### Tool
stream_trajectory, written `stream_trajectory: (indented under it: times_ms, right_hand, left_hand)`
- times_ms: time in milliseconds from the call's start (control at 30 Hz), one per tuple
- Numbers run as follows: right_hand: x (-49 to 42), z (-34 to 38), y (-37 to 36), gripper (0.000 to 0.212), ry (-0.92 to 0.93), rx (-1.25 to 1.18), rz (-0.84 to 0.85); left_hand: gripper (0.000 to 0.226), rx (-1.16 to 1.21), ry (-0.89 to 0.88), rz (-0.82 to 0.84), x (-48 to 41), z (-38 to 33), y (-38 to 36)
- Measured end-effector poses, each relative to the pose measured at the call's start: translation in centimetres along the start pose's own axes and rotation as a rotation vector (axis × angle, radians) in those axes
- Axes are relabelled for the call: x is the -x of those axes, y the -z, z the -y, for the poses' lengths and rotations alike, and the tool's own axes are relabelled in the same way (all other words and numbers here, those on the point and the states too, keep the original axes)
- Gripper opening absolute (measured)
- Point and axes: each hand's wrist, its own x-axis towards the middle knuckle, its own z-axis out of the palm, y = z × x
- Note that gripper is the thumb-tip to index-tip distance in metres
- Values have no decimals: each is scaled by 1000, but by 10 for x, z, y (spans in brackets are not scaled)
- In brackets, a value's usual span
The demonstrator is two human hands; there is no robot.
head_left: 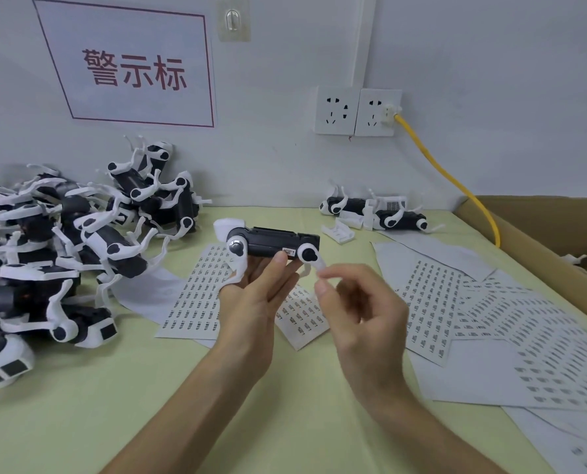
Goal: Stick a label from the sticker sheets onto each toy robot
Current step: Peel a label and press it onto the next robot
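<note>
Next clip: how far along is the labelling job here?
Done: the toy robot in the left hand already shows a small label on its side. In hand: the right hand hovers by one leg, thumb and forefinger close; whether they pinch anything is unclear. Left: a large pile of robots at the left and two robots by the wall, labels not discernible; sticker sheets look mostly full.

- A heap of toy robots (56, 254) is filling the left side of the frame, from the wall down to the lower left.
- The bare table (131, 405) is lying open at the bottom left.
- The sticker sheets (490, 319) are lying flat across the centre and right, leaving the air above them free.
- The left hand (251, 302), gripping a held robot (271, 242), and the right hand (364, 319) are occupying the centre.
- A cardboard box (525, 244) is walling off the right edge, with a yellow cable (454, 183) slanting down into it.
- Two more robots (374, 213) are lying against the wall, right of centre.
</note>
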Motion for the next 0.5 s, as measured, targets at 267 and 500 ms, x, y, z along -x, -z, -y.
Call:
stream_trajectory:
  times_ms: [267,500]
  right_hand:
    - [-14,-9,6,49,-131,41,134]
    - [-14,-8,4,39,-156,7,104]
  left_hand:
    - [25,-155,-19,85,6,4,-3]
    - [23,-225,-26,119,4,3,-3]
